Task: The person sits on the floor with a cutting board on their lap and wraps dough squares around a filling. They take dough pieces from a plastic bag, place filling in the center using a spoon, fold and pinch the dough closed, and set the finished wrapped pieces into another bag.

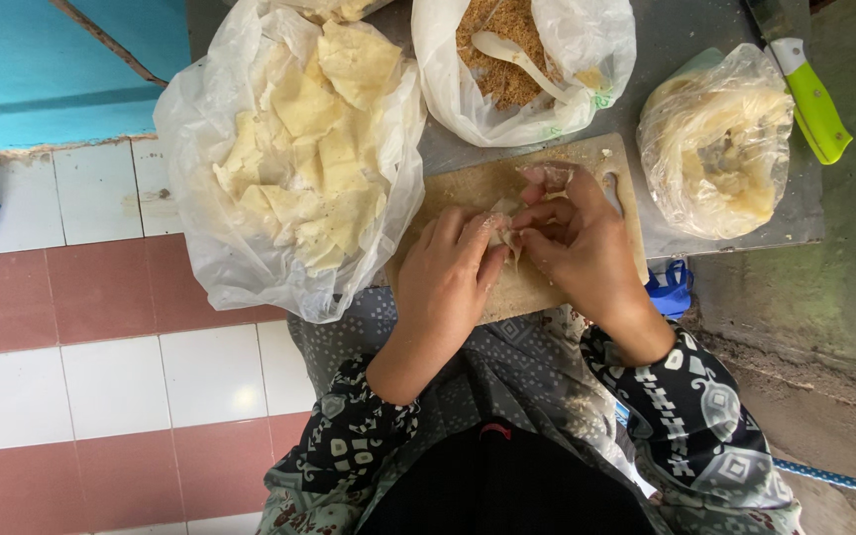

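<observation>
My left hand (446, 274) and my right hand (579, 243) meet over a wooden cutting board (468, 188), both pinching a small pale dough wrapper (504, 234) between the fingertips. The wrapper is mostly hidden by my fingers. Just left of the board, a big clear plastic bag (240, 248) holds several folded, pale yellow dough pieces (319, 149). Behind the board, an open bag of brown crumbly filling (502, 59) has a white spoon (512, 57) lying in it.
A tied plastic bag of thin pale sheets (720, 149) rests on the grey tabletop (671, 40) at the right. A green-handled knife (812, 99) lies beyond it. Red and white floor tiles (101, 327) spread to the left; a rough concrete wall (834, 287) stands right.
</observation>
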The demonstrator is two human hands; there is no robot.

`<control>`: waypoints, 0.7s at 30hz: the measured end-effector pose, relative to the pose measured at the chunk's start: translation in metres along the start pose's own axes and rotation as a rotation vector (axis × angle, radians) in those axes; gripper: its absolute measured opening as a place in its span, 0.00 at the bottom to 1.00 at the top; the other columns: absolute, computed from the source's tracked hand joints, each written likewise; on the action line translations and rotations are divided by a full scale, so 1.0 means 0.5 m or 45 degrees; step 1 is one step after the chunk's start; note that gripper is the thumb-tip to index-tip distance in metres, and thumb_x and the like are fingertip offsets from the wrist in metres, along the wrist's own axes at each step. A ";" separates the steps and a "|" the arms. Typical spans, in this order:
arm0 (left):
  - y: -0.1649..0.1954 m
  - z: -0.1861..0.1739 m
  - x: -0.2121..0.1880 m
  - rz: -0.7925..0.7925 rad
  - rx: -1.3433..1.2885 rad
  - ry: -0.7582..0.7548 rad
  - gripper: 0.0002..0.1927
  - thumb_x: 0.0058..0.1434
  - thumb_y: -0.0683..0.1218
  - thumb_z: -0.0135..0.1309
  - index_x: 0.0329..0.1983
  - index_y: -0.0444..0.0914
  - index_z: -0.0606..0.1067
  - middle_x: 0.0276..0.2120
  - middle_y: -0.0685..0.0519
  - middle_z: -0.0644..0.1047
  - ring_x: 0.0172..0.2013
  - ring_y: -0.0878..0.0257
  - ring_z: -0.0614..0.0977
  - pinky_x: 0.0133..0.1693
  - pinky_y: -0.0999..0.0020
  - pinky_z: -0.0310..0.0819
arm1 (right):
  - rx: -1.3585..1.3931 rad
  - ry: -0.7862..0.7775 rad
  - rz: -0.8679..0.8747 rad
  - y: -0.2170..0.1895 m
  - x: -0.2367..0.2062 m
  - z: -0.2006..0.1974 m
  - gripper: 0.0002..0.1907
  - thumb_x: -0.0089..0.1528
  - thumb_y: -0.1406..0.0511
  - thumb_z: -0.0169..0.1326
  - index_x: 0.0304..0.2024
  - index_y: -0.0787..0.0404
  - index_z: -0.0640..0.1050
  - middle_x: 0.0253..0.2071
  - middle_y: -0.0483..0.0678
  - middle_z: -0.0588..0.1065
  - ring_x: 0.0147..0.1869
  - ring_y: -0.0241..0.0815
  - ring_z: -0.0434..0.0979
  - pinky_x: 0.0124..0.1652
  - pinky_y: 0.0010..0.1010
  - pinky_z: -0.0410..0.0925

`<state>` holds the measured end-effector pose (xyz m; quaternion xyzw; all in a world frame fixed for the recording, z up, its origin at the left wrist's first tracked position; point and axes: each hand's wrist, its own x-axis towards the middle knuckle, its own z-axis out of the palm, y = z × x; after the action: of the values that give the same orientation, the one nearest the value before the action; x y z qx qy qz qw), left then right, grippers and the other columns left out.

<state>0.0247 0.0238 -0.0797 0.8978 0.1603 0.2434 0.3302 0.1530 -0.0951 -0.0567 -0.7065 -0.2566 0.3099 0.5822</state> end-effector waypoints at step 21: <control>-0.012 -0.004 0.001 0.099 -0.029 -0.001 0.09 0.63 0.44 0.62 0.43 0.39 0.77 0.44 0.52 0.75 0.45 0.53 0.79 0.44 0.60 0.76 | -1.247 -0.230 -0.920 0.010 -0.034 -0.061 0.21 0.57 0.66 0.64 0.54 0.59 0.83 0.47 0.48 0.76 0.50 0.49 0.72 0.51 0.39 0.64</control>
<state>0.0233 0.0294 -0.0820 0.8997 0.1223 0.2575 0.3306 0.1642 -0.1285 -0.0555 -0.7312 -0.6407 -0.0022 0.2343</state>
